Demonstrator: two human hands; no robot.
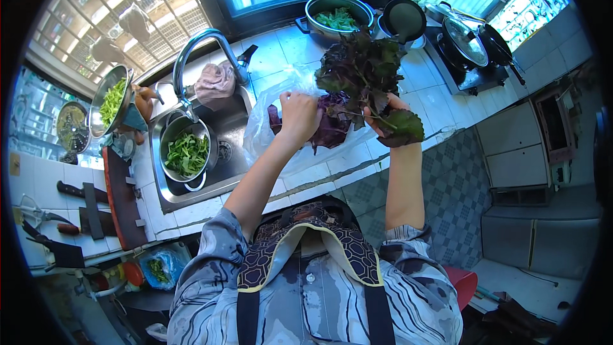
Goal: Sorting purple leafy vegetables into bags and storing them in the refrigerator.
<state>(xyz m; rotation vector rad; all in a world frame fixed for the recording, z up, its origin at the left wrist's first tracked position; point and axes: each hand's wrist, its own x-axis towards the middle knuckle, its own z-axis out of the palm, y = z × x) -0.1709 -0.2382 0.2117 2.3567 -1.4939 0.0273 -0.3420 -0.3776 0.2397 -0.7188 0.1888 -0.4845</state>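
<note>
My right hand [387, 115] is closed around a bunch of dark purple-green leafy vegetables [364, 67], held up over the counter. The leaves spread up and to the left, and one broad green leaf hangs below the fingers. My left hand [300, 115] has its fingers curled in beside the bunch; what is in them, if anything, is hidden. Under it, more purple leaves [332, 129] lie on a clear plastic bag [258, 137] spread across the white tiles.
Left of the bag, a steel sink [233, 160] holds a pot [207, 176] of cut greens below a curved faucet [182, 67]. A pink cloth [215, 83] lies at the sink's back. Behind the leaves stands another pot [311, 8] of greens. A stove [450, 67] with pans is at right.
</note>
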